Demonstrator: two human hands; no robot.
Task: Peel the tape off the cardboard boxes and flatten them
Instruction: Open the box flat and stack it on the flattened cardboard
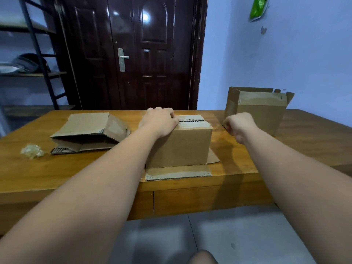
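Observation:
A closed cardboard box point(179, 145) stands in the middle of the wooden table point(76, 168), its bottom flaps splayed out on the tabletop. My left hand point(160, 121) holds the box top at its left end, fingers bent onto the frayed centre seam point(192, 121). My right hand point(238, 124) hovers just right of the box with fingers curled in a pinch. A faint glossy strip of clear tape point(216, 126) seems to run from the box's top edge to that hand.
A collapsed box point(87, 130) lies at the left of the table, with a crumpled ball of clear tape point(32, 150) beside it. An open-topped taped box point(257, 111) stands at the back right. Behind are a dark door point(133, 54) and a metal shelf point(34, 73).

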